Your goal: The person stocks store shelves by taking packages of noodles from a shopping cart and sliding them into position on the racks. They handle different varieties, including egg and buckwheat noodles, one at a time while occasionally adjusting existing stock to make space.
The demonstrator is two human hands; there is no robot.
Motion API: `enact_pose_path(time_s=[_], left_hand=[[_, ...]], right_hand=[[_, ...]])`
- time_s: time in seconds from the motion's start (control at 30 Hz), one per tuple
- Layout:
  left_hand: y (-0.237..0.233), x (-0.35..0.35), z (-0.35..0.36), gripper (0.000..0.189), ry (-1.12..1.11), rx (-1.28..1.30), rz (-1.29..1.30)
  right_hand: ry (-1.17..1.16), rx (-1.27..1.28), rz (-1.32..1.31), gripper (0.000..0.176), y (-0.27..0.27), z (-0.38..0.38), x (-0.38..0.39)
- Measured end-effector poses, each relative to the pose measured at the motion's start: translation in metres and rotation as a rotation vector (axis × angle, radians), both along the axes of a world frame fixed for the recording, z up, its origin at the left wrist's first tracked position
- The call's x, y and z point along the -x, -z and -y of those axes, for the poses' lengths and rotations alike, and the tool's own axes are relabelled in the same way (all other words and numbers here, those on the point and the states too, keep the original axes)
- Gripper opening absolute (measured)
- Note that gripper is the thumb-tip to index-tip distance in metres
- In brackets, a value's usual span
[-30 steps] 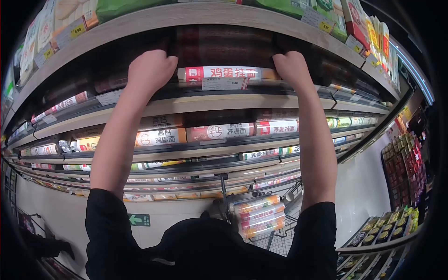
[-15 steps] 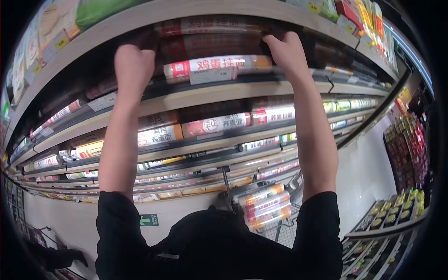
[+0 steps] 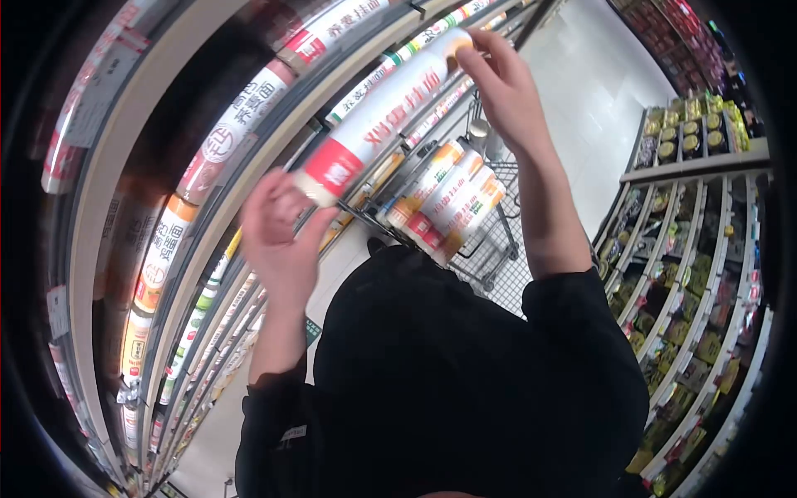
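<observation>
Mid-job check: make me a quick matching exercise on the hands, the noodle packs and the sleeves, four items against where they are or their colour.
1. Left hand
2. Right hand
3. Stacked noodle packs
4. Sleeves

A. In the cart
B. At the raised pack's end farther from its red band
C. Black
D. At the raised pack's end nearer its red band

Pairs: 1-D, 2-B, 3-A, 4-C
</observation>
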State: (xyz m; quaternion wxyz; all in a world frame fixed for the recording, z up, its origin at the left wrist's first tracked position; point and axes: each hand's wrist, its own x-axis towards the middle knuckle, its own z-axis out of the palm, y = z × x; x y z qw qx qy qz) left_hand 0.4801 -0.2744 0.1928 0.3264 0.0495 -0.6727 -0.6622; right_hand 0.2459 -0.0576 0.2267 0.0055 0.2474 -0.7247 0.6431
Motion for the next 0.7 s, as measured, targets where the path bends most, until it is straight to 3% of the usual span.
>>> enact_pose_path(time_s=[0.1,0.2,0.3,0.4,0.53,0.7], left_hand=[[0.070,0.010,-0.016,0.062,0.271,-0.143,0.290],[0.122,0.020,-0.027,0.055,0.279,-0.143,0.442],[0.161,0.023,-0.024,0.053,0.313,0.091,0.562],[0.182,0.022,-0.031,0.053,0.270,-0.022,0.688],[0.203,0.023,-0.038,0.050,0.242,0.084,0.787],[0.209,0.027,-0.045,0.046,0.111,0.279,0.664]], right_hand=[[0.134,-0.154,0.167,0.043,0.060,-0.030,-0.003],[0.185,-0.417,0.300,0.044,0.111,-0.045,0.000],[0.137,-0.492,0.317,0.052,0.177,-0.054,0.015],[0.055,-0.550,0.354,0.053,0.215,-0.055,0.020],[0.047,-0.526,0.365,0.065,0.232,-0.049,0.024],[0.070,-0.547,0.345,0.064,0.242,-0.043,0.028]])
